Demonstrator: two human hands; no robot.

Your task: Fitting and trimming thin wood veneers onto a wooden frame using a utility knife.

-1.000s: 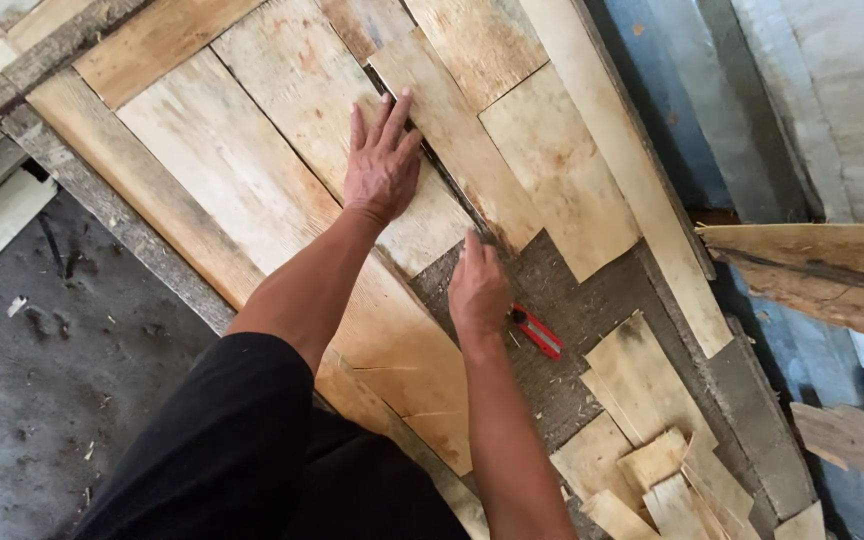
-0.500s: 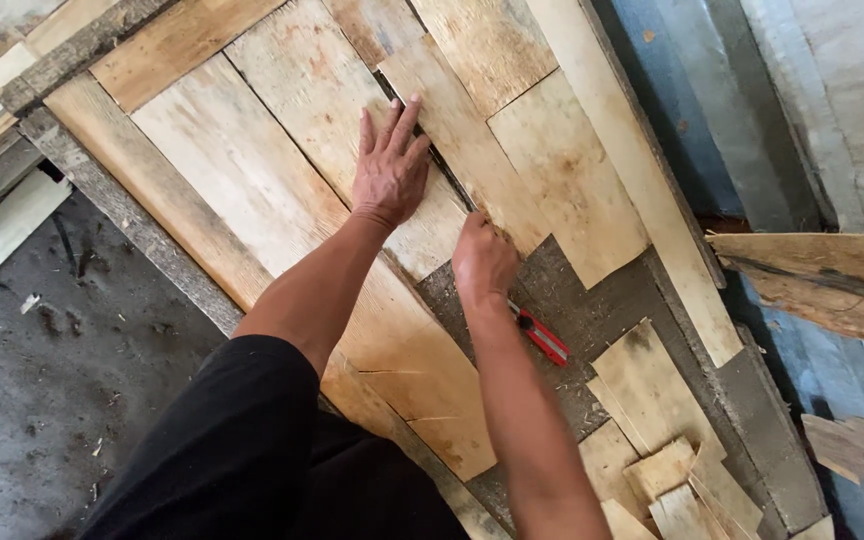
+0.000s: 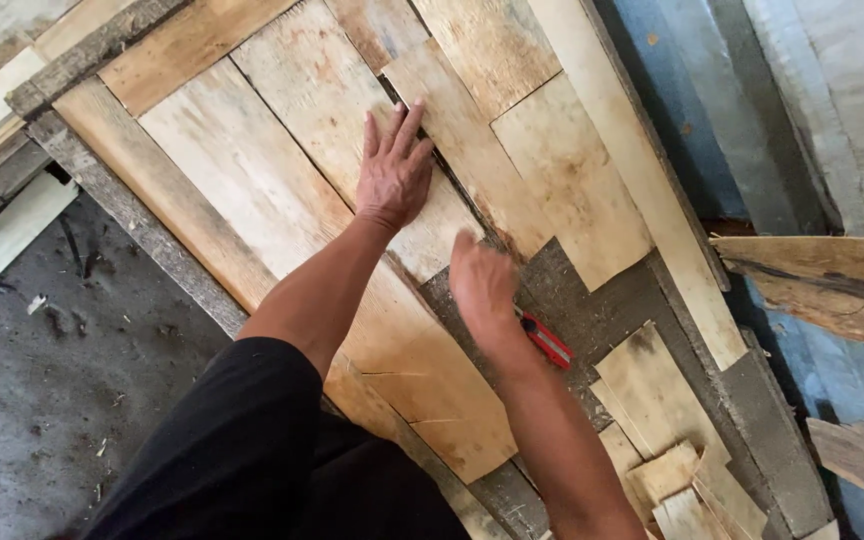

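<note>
I see my left hand (image 3: pixel 392 178) lying flat, fingers spread, on the veneer sheet (image 3: pixel 282 120), while beside it my right hand (image 3: pixel 482 285) fingers clench a red cutter (image 3: pixel 547 341).

Person, seen from above. Two bare forearms, no sleeves below the elbow. Left hand (image 3: pixel 392 175): no glove, ring or watch visible. Right hand (image 3: pixel 482 285): likewise ungloved, wrist bare. Clothing: a plain black garment (image 3: pixel 242 450) covered the upper left arm and torso, matte cloth, without visible print, buttons or seams.
</note>
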